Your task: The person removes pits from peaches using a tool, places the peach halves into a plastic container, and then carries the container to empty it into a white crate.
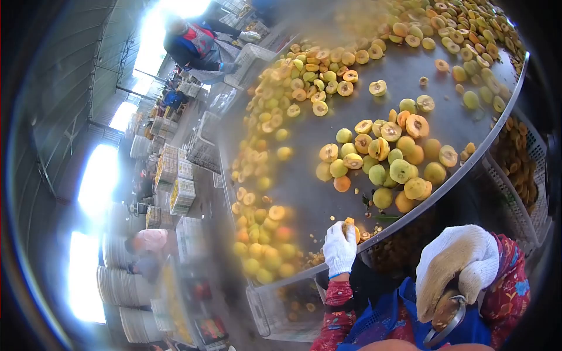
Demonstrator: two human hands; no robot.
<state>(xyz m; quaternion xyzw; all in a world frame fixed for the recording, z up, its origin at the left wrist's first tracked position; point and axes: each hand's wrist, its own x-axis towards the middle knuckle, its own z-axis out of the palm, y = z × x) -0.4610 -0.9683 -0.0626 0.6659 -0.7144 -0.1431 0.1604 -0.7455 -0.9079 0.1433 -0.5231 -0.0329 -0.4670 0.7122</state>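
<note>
Closely below the camera, two gloved hands are seen at the near edge of a grey metal desk [304, 187]; by the left hand [339, 250], a small orange piece of fruit [349, 223] is gripped at the rim, with crumbs and scraps beside it; the right hand [462, 260] is closed around a brownish fruit half [446, 309] and a curved metal tool [449, 327], held off the desk in front of a blue apron [374, 324].

On the desk, a loose cluster of yellow-green fruit [389, 153] is spread near the middle; many are already halved, some with dark centres left in; others are seen only from the skin side, so whether they are cut cannot be told; more fruit, much of it halved, is banked along the far and left sides; darker pieces [514, 167] are held in a crate [535, 169] at the right; beyond, another person [202, 50] is seen beside pale crates [256, 55].
</note>
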